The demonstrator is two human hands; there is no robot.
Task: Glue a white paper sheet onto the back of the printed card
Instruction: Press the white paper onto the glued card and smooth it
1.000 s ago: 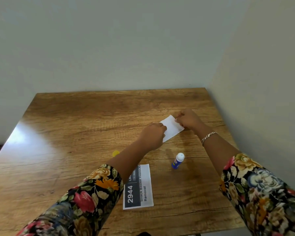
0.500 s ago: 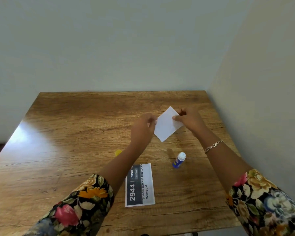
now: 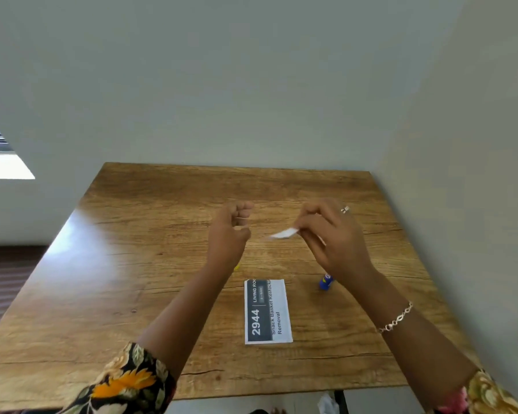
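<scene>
Card nr glue stick

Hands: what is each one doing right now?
Left hand: loosely curled, holding nothing visible.
Right hand: pinching the white paper sheet.

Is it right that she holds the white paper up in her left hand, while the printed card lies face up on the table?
Not quite: in the head view the right hand pinches the white paper; the left hand is beside it, apart. The printed card does lie face up on the table.

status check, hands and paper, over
Right hand pinching white paper sheet above table. Left hand curled, empty. Printed card face up, glue stick beside it. Nothing blocking.
</scene>
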